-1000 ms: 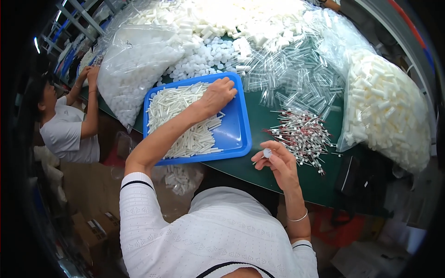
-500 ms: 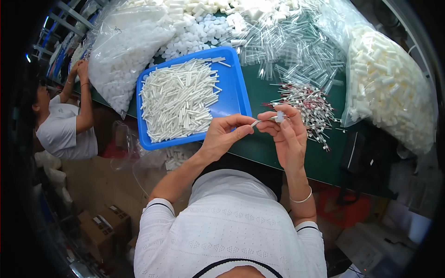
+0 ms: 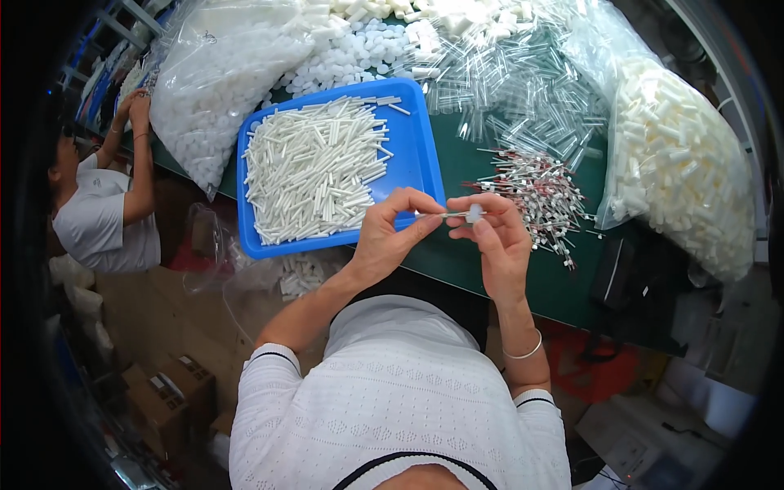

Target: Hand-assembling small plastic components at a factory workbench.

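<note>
White stick (image 3: pixel 441 215), thin and short, is held level above the near edge of a green desk (image 3: pixel 465 261), pinched at one end between thumb and fingertips of the left hand (image 3: pixel 390 237). Its other end meets a small pale cap (image 3: pixel 474 214) gripped by the closed fingers of the right hand (image 3: pixel 496 237), so both hands are shut on small parts and touching at the middle. Just behind the left hand sits a blue tray (image 3: pixel 420 155) heaped with matching white sticks; beyond the right hand lies a loose pile of finished pieces with red and white tips (image 3: pixel 539 192). Clear tubes (image 3: pixel 506 90) are strewn farther back, flanked by bulging clear bags of white parts (image 3: pixel 686 155). At the far left another person (image 3: pixel 106 212) in a white shirt works at a bag. By the look of it, the joining step is in hand: stick and cap are being pressed together. Seating them fully would call for a straight push along the stick's axis, with a firm pinch so it neither bends nor slips.
</note>
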### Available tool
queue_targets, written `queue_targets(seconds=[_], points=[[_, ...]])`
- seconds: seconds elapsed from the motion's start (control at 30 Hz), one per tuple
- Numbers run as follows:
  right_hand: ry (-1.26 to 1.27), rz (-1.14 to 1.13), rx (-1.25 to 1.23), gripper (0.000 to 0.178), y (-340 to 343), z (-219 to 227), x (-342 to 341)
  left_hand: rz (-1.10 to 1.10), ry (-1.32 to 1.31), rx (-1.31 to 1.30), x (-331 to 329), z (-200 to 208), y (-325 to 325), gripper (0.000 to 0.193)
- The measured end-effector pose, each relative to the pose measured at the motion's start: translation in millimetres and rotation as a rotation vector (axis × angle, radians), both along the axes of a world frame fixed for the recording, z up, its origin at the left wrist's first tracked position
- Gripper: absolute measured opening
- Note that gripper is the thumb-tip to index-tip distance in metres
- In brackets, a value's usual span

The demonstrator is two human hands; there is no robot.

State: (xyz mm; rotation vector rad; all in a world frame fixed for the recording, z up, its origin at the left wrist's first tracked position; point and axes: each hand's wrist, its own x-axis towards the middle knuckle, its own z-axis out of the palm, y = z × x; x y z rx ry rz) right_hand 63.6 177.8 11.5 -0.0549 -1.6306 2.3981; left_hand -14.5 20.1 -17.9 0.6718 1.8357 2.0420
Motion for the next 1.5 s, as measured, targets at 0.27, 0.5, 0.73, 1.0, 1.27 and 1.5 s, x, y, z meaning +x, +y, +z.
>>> queue_targets(seconds=[0.27,0.5,0.73,1.0,1.27,1.5], points=[[-0.269,0.108,0.36,0.025,13.8,2.3,-11.3,-0.156,0.264,-0.199,-12.3,22.6,-7.8,0.011],[-0.174,0.102,-0.06,0.02,35.9,-18.0,-9.6,-0.45,0.283,-0.296,-67.9,67.8,23.7,0.043],[-0.165,-0.085,-0.234,0.026,58.1,-24.0,-13.4,0.285,0.867,-0.664,-293.1,27.1,158.6,0.025],[-0.159,-0.075,-0.24,0.021,58.6,-29.5,-3.8,0.25,0.741,-0.667,-296.0,29.5,165.3,0.027],[0.042,-0.085,-0.362,0.021,36.2,-11.1,-15.9,-0.266,-0.068,-0.087,-66.8,48.6,28.0,0.017],[-0.032,0.003,-0.32,0.025,6.5,-16.0,0.4,-0.048,0.5,-0.24,-5.9,33.4,4.1,0.029]])
